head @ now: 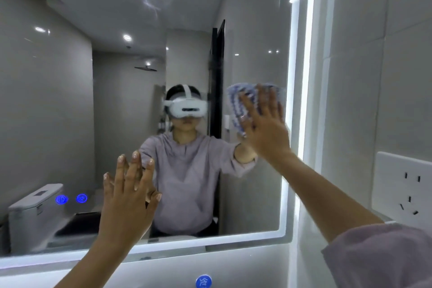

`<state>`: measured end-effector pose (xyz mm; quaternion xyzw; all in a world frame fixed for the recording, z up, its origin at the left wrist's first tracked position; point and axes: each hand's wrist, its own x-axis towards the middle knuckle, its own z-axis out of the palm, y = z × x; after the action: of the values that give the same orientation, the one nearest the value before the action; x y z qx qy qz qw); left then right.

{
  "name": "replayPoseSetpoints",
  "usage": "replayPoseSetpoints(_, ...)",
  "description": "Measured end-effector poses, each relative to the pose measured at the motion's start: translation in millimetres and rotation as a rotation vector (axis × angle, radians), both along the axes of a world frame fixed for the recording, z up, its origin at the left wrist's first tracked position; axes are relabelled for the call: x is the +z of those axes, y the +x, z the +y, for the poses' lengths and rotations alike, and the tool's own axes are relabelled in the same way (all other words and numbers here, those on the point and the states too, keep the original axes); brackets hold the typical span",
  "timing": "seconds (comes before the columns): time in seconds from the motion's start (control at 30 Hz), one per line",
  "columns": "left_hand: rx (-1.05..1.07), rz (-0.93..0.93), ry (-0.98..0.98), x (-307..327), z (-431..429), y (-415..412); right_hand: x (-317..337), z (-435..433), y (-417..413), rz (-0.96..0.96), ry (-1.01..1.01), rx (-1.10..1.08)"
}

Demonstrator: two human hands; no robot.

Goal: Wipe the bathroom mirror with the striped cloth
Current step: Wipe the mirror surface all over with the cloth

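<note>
Two hands are up at the mirror (70, 100), each with a different job. At the left, low on the glass and just right of two blue-lit touch buttons (62, 199), the left hand (126, 196) is spread, fingers straight and pointing up, holding nothing. It sits so near its own reflection that I judge it a brace for balance, though I cannot tell whether it actually touches the glass. Further right and higher, the right hand (266, 128) lies flat with fingers splayed, pressing the striped cloth (236, 105) against the glass; the flat palm likely spreads pressure over a broad patch. The cloth is between that palm and the mirror, showing past the fingertips and the hand's left side. It is well apart from the left hand and near the mirror's lit right edge (304, 77). A wall socket (404, 189) sits on the tiles at far right.
</note>
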<state>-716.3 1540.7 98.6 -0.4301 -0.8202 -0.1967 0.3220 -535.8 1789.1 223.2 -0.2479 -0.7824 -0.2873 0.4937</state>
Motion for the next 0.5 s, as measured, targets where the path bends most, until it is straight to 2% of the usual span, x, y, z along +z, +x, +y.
replayPoseSetpoints(0.1, 0.006, 0.002, 0.004, -0.4, -0.7, 0.2, 19.5, 8.0, 14.6, 0.191, -0.251, 0.052)
replayPoseSetpoints(0.27, 0.007, 0.008, 0.007, 0.4, -2.2, 1.9, 26.1, -18.5, -14.0, 0.342, -0.375, 0.030)
replayPoseSetpoints(0.37, -0.002, 0.026, 0.017, 1.4, -2.6, 2.9, 28.2, -41.5, -35.5, 0.215, -0.322, -0.011)
replayPoseSetpoints(0.5, -0.015, 0.022, 0.037, 2.1, -2.8, 4.6, 10.3, -86.1, -71.4, -0.062, 0.002, 0.108)
